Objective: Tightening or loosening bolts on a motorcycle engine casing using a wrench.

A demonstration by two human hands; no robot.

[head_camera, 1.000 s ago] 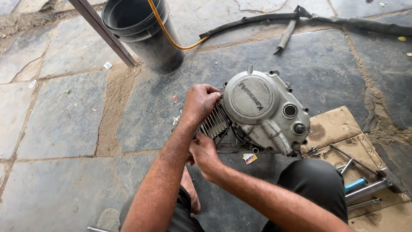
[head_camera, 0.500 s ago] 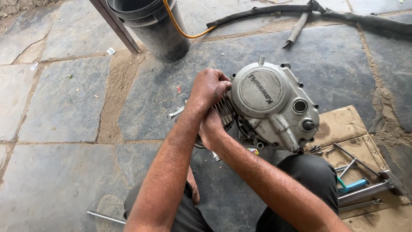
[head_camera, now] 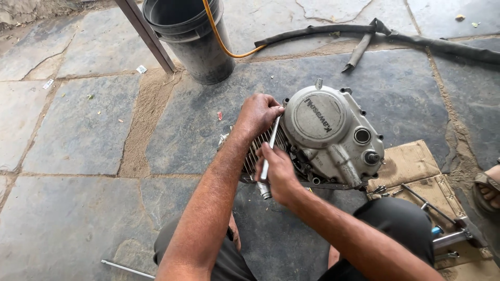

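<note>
A grey motorcycle engine with a round side cover lies on the stone floor, its finned cylinder pointing left. My left hand rests on the top of the finned cylinder, fingers curled near the tip of a long silver socket wrench. My right hand is closed around the lower part of that wrench, which runs upward to the engine next to the round cover.
A black bucket with a yellow hose stands behind the engine, beside a slanted metal bar. A dark hose lies at the back. Cardboard with several tools lies at right. Another person's sandalled foot shows at the right edge. A thin rod lies near my knee.
The view shifted down. My right hand now grips the silver wrench set against the engine; my left hand stays on the finned cylinder.
</note>
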